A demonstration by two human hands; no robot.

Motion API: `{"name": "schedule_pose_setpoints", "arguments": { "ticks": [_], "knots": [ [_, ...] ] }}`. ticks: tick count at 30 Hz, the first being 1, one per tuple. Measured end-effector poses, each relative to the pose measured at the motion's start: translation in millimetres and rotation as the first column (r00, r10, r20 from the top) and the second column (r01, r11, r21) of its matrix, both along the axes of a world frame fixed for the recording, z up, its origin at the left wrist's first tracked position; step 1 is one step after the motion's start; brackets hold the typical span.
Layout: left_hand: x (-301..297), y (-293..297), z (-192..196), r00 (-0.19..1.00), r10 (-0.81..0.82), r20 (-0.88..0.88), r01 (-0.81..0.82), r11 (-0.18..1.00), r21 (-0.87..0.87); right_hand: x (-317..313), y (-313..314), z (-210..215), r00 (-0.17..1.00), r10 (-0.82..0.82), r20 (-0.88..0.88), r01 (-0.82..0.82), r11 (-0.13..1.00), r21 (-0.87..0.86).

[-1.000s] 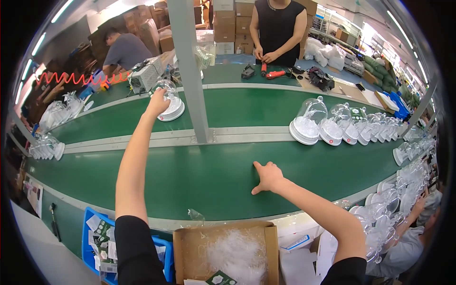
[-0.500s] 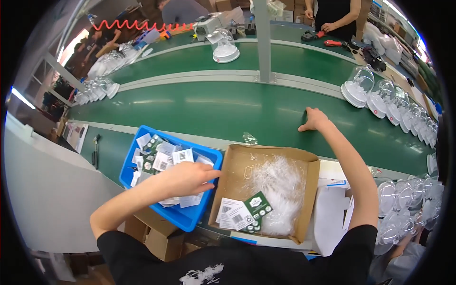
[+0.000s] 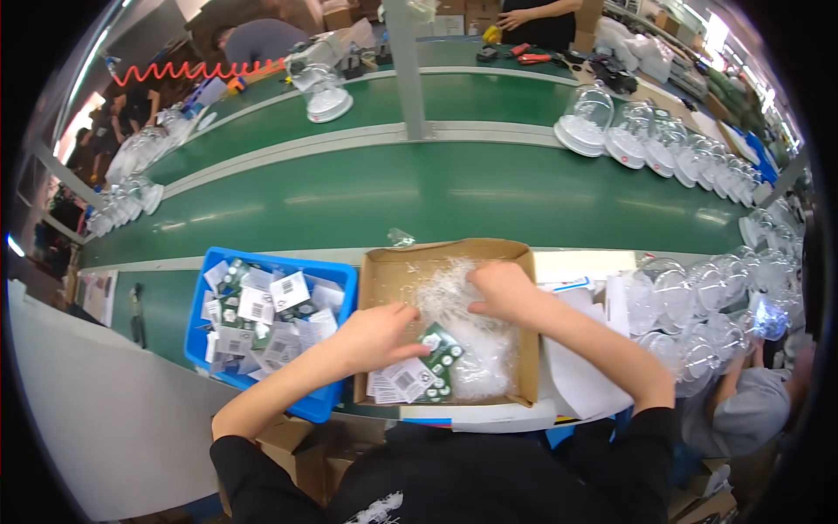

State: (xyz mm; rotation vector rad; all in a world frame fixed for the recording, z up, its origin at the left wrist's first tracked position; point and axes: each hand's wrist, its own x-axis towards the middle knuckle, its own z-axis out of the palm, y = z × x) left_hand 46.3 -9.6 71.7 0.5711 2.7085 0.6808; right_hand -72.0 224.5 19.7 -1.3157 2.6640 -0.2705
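Observation:
A shallow cardboard box (image 3: 378, 262) sits in front of me. Inside lies a loose heap of thin clear plastic strands (image 3: 484, 345), with green and white printed cards (image 3: 441, 354) at its near left. My left hand (image 3: 377, 339) reaches over the box's left side, thumb and fingers apart, its thumb tip by the top green card. Over the far right of the heap is my right hand (image 3: 508, 295), its fingers bent and apart at the strands. Nothing shows in either hand. On the left stands a blue bin (image 3: 325, 406) full of similar cards.
Clear domes on white bases (image 3: 583, 131) line the green bench (image 3: 349, 201) at far right; more clear domes (image 3: 672, 293) crowd the near right. White paper (image 3: 580, 371) lies right of the box. A metal post (image 3: 406, 70) rises behind the bench. Other people work nearby.
My right hand has come back from the green bench into the cardboard box. My left hand has moved from above the blue bin to the cards in the box. The view has shifted right.

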Motion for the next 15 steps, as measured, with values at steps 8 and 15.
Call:
{"name": "schedule_pose_setpoints", "arguments": {
  "ticks": [8,15],
  "knots": [
    [-18,6,-47,0.965,0.021,0.263,-0.159,0.843,0.515,19,-7,-9,0.976,-0.176,0.13,0.209,0.927,-0.31],
    [-16,10,-52,0.929,0.007,0.369,-0.254,0.738,0.626,30,-8,-35,0.941,-0.182,0.286,0.305,0.822,-0.481]
  ]
}}
